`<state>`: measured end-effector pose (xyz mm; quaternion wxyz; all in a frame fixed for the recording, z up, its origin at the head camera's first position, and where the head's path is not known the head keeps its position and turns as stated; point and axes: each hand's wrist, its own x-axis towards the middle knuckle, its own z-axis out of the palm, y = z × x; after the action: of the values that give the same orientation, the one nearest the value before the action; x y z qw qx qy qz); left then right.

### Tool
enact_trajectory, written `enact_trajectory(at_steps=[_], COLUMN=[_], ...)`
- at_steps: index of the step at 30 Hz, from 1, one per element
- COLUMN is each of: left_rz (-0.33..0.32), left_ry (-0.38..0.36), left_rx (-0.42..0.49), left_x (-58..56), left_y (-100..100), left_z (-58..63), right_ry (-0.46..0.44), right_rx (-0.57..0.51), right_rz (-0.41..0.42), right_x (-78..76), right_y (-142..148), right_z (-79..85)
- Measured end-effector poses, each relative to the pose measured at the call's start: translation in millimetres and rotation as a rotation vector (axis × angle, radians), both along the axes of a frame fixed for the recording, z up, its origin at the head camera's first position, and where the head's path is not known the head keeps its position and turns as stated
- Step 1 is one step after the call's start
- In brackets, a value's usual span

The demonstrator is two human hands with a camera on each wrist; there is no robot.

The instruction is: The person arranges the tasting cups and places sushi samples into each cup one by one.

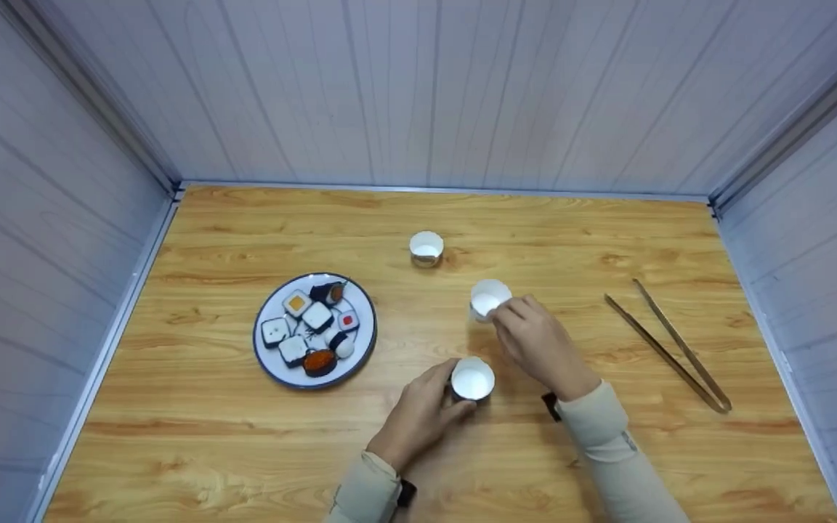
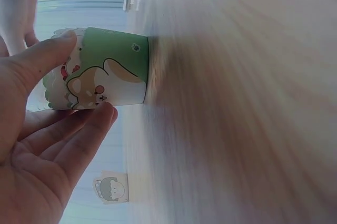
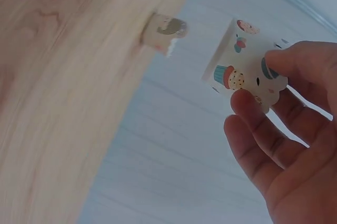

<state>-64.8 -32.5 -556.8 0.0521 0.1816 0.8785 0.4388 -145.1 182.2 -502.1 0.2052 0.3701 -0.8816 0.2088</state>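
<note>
My left hand (image 1: 418,414) grips a paper baking cup (image 2: 113,55), its fingers and thumb on opposite sides. This cup has a green wall with a cartoon dog, and its base rests on the wooden table. Farther back and to the right, my right hand (image 1: 538,345) pinches the rim of a second paper cup (image 3: 245,68), white with printed cupcakes. The right wrist view shows that cup held off the tabletop. Behind both stands a third paper cup (image 1: 426,250), with a cartoon figure on its side, touched by neither hand.
On the left is a blue-rimmed white plate (image 1: 353,294) holding several sushi pieces (image 1: 317,317). Metal tongs (image 1: 673,349) lie spread on the right of the wooden table (image 1: 193,436). Pale panels (image 1: 404,94) wall in the back and both sides.
</note>
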Motion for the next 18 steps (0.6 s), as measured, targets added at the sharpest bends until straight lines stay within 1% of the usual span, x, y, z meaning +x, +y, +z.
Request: enact_trajectory(at_steps=[6,12,15,18], left_rz=[-0.007,0.006,0.01,0.014], left_ry=[-0.011,-0.024,-0.029,-0.031], left_rx=[-0.015,-0.035,-0.04,-0.049], left_x=[-0.8,1.2,1.3,1.6], left_y=[1.7,1.7,1.5,0.5], left_z=[1.6,2.3,3.0,4.1], right_ry=[-0.082,-0.155,-0.191,-0.227], right_rx=[-0.011,0.001,0.005,0.012], right_rz=[-0.038,-0.079,-0.113,-0.151], right_x=[-39.1,-79.2,-95.4,-106.2], right_y=[-5.6,-23.4,-30.9,-37.6], right_z=[-15.2,-30.9,-34.8,-36.8])
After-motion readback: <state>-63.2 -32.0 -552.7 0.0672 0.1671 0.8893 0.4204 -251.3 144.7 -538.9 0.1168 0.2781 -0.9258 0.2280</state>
